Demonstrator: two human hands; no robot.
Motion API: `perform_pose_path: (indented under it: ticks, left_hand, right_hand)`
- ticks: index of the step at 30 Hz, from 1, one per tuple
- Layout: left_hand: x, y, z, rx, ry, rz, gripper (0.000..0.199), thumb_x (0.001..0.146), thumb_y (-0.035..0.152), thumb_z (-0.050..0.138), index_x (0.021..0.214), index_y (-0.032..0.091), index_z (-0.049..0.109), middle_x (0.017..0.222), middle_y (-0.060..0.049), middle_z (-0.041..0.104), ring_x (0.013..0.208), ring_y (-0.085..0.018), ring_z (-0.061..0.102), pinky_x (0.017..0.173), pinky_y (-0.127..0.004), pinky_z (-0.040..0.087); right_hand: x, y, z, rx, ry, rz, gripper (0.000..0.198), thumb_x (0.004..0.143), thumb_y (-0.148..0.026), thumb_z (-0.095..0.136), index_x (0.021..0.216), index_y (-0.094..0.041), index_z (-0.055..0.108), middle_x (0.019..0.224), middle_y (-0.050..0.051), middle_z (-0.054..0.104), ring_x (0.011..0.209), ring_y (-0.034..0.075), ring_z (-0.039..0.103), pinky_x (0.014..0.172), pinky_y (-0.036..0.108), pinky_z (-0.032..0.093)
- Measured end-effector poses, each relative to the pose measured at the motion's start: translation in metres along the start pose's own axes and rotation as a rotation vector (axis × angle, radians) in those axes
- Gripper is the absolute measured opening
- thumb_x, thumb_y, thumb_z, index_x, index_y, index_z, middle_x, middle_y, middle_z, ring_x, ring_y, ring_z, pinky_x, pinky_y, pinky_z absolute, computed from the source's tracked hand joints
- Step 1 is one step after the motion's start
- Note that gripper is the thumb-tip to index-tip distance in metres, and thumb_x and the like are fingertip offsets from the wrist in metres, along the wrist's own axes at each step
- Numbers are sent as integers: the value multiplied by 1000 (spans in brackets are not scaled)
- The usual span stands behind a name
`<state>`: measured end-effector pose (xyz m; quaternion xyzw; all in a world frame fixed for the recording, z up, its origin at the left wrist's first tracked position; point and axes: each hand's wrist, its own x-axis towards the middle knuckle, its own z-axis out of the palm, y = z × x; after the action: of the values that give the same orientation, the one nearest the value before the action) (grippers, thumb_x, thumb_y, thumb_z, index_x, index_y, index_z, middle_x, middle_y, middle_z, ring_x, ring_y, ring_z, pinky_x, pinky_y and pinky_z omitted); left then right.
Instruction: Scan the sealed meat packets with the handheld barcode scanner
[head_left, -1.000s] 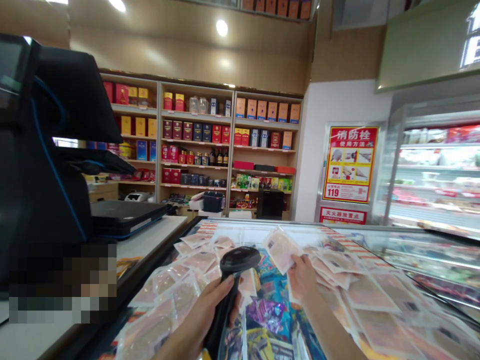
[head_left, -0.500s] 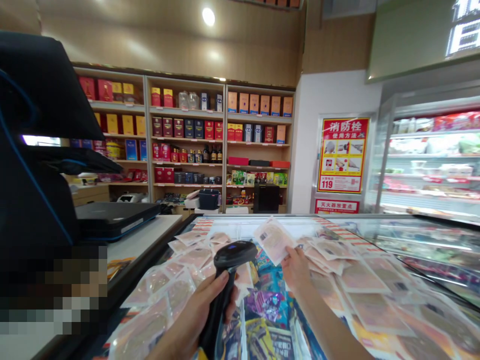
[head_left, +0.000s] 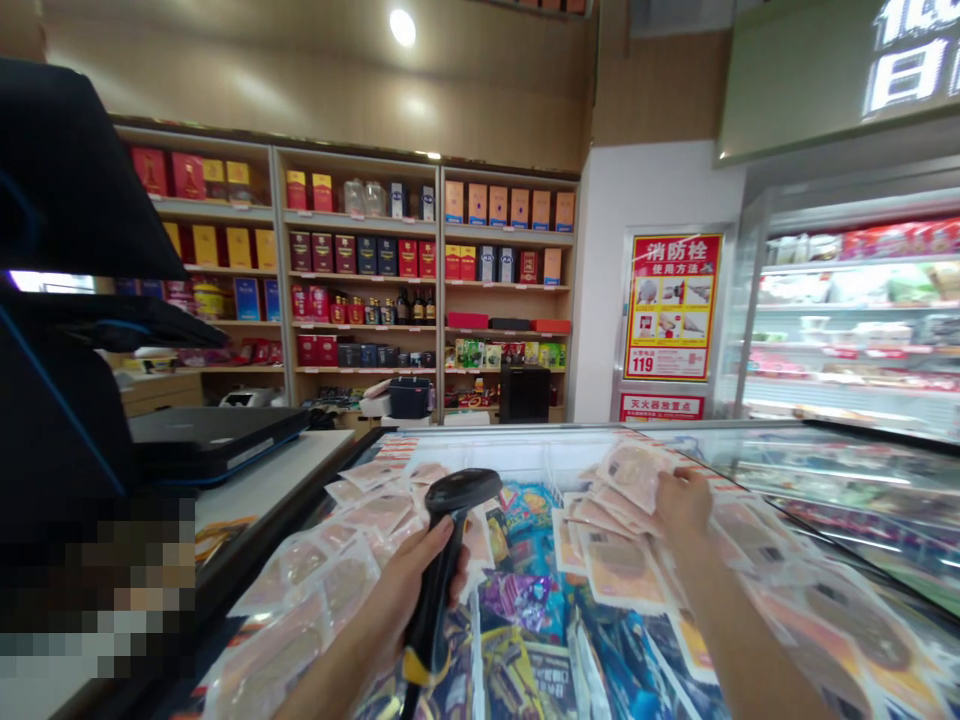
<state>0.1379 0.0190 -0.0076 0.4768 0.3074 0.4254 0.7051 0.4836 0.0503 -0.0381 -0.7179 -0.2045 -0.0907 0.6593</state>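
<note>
My left hand is closed around the handle of a black barcode scanner with a yellow-edged base, its head tilted over the freezer's glass top. To the right, my right hand pinches the edge of a flat, clear-and-white packet above a pile of similar packets. Whether the held packet touches the pile I cannot tell. More flat packets lie spread on the left part of the glass. Colourful wrapped goods show through the glass between the two groups.
At the left stands a black checkout terminal beside a white counter. Shelves of boxed goods line the back wall. A red and yellow poster hangs there, with a lit display fridge at the right.
My right hand has moved the packet rightward, from over the middle of the glass to the right-hand pile. My left hand keeps hold of the scanner. The view has shifted slightly.
</note>
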Motion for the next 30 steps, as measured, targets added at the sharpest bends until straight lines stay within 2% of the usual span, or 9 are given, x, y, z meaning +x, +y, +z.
perform_pose_path:
  ticks: [3, 5, 11, 15, 19, 22, 24, 27, 30]
  left_hand:
    - [10, -3, 9, 13, 32, 49, 33, 68, 43, 49, 85, 15, 49, 56, 3, 48, 42, -6, 42, 42, -19, 31]
    - [14, -5, 16, 22, 28, 61, 33, 67, 45, 49, 80, 15, 49, 56, 3, 48, 42, -6, 42, 42, -19, 31]
    - [9, -11, 17, 16, 0, 46, 33, 67, 46, 49, 79, 15, 48, 56, 3, 48, 42, -6, 42, 41, -19, 31]
    - [6, -6, 5, 38, 63, 45, 32, 65, 45, 52, 77, 15, 48, 53, 4, 48, 40, -6, 42, 40, -18, 30]
    - [7, 5, -8, 98, 166, 92, 31, 63, 43, 54, 76, 16, 49, 54, 3, 50, 40, -6, 44, 39, -18, 32]
    - [10, 10, -17, 75, 158, 35, 31, 61, 43, 57, 70, 15, 48, 51, 3, 48, 37, -5, 42, 37, -17, 31]
    - [12, 12, -22, 48, 150, 24, 30, 60, 42, 57, 67, 15, 47, 48, 5, 46, 35, -5, 41, 36, -17, 31]
    - [14, 13, -25, 67, 174, 70, 29, 61, 42, 57, 64, 15, 46, 46, 5, 46, 35, -5, 41, 35, -17, 30]
    - [13, 15, -25, 109, 230, 78, 29, 61, 42, 57, 66, 15, 48, 46, 4, 47, 35, -6, 43, 35, -17, 31]
  right_hand:
    - [11, 1, -12, -36, 136, 91, 30, 53, -17, 42, 82, -15, 50, 64, 4, 51, 62, 18, 47, 63, 31, 38]
    - [15, 1, -18, -35, 180, 110, 36, 52, -13, 41, 87, -15, 51, 69, 5, 52, 66, 19, 48, 67, 31, 38]
    - [22, 13, -24, -50, 207, 152, 42, 54, -11, 38, 93, -11, 53, 80, 9, 54, 77, 22, 50, 73, 33, 37]
    - [16, 7, -25, -174, 157, -75, 38, 61, -17, 39, 95, -10, 54, 100, 15, 50, 95, 25, 44, 82, 38, 31]
    - [-7, -19, -21, -275, 127, -329, 36, 65, -17, 38, 97, -13, 53, 119, 15, 38, 110, 27, 32, 87, 48, 21]
    - [-38, -38, -4, -232, -49, -524, 32, 67, -20, 39, 94, -13, 55, 114, 13, 44, 109, 24, 34, 89, 43, 22]
    - [-67, -45, 13, -169, -292, -585, 30, 68, -26, 42, 91, -12, 56, 106, 13, 52, 103, 23, 42, 87, 37, 28]
    - [-114, -47, 41, -87, -644, -435, 32, 67, -36, 46, 88, -15, 58, 89, 10, 61, 86, 21, 54, 77, 32, 37]
    - [-150, -46, 60, -123, -864, -385, 32, 66, -41, 46, 82, -16, 59, 73, 8, 63, 71, 20, 57, 64, 28, 39]
